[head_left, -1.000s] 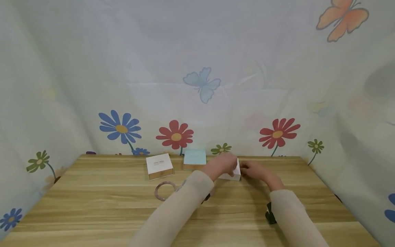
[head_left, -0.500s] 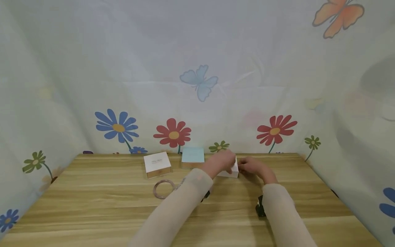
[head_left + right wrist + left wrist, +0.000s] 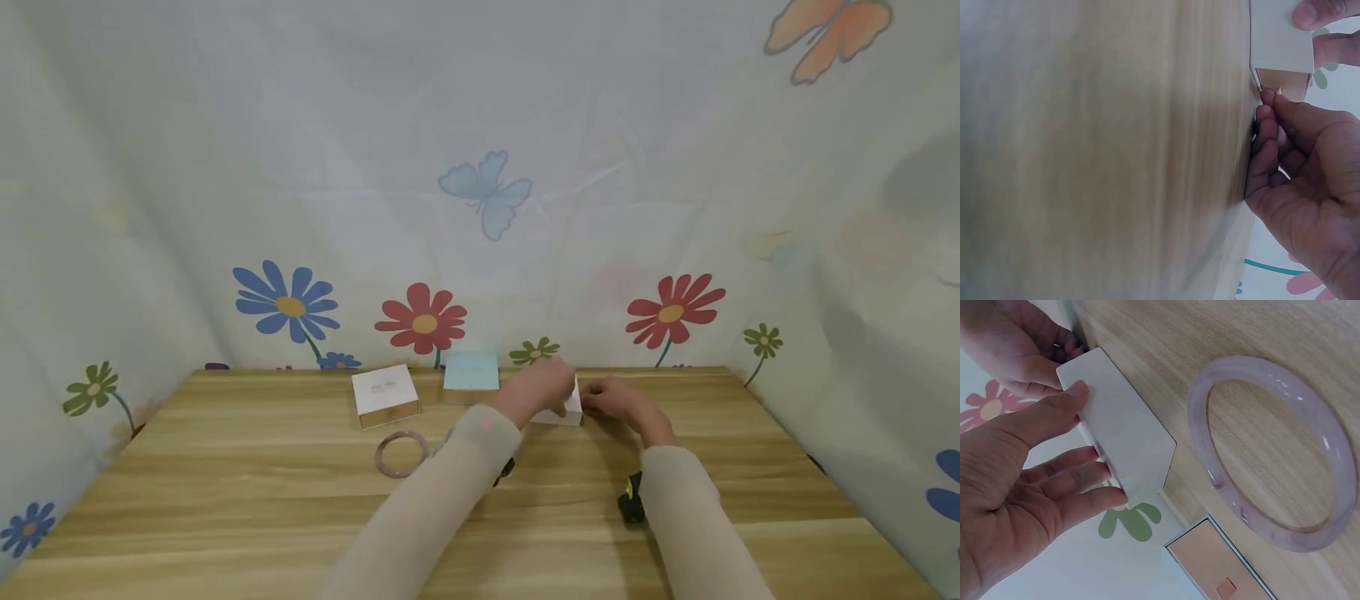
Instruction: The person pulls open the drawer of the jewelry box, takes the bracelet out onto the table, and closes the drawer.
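Observation:
A white drawer box (image 3: 1125,419) stands on the table toward its back edge. My left hand (image 3: 538,387) grips it, thumb on one face and fingers along the opposite edge in the left wrist view. At the box's right end, my right hand (image 3: 1310,156) pinches thumb and index finger together at the small pull tab of the brown inner drawer (image 3: 1291,81). The drawer sits almost flush inside its sleeve. A pale lilac bangle (image 3: 1325,440) lies on the wood, to the left of the box in the head view.
A white box with lettering (image 3: 384,392) and a light blue box (image 3: 471,372) stand left of my hands. Part of another bracelet shows behind my left sleeve (image 3: 427,508). A flower-printed cloth (image 3: 337,208) hangs behind the wooden table (image 3: 225,483).
My right forearm has shifted slightly left since a second ago. Both hands keep their place at the white drawer box, and the head view has tilted a little.

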{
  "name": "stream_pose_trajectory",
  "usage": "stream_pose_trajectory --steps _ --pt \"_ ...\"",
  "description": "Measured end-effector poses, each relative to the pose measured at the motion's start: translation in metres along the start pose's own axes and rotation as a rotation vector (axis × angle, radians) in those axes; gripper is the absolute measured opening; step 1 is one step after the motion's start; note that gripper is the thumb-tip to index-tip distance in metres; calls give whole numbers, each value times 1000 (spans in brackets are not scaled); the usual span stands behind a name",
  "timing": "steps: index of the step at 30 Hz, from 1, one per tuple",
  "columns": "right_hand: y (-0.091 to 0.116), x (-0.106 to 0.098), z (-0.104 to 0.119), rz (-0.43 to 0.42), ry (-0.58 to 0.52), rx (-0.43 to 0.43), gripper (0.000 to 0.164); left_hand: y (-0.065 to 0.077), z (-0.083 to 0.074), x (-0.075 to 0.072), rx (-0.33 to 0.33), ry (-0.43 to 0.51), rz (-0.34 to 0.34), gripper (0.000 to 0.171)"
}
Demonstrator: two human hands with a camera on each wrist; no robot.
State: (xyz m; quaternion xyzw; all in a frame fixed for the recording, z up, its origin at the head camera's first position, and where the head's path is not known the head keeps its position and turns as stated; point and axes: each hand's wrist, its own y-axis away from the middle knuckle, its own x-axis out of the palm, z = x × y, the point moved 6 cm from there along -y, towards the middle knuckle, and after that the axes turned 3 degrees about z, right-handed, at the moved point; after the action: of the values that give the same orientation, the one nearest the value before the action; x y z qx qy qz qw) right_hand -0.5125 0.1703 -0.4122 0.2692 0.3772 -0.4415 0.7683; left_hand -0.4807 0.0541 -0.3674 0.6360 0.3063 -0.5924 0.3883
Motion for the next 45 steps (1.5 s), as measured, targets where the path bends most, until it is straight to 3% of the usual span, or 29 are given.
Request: stream_pose_trajectory --steps 11,15,20,27,35,45 --pt "7 -3 2 2 82 -2 22 1 1 4 -15 10 -10 19" --pt "7 -6 -1 -3 101 45 21 2 1 2 -18 22 -13 22" --pt "6 -12 2 -30 174 66 19 1 2 1 -5 7 -27 22" --pt "10 -15 13 -14 291 33 21 3 3 1 2 -3 -22 20" --pt "16 -17 3 -37 245 13 21 1 2 5 -3 1 -29 16" --pt "22 -21 2 -57 324 27 22 6 2 4 -3 -2 -36 22"
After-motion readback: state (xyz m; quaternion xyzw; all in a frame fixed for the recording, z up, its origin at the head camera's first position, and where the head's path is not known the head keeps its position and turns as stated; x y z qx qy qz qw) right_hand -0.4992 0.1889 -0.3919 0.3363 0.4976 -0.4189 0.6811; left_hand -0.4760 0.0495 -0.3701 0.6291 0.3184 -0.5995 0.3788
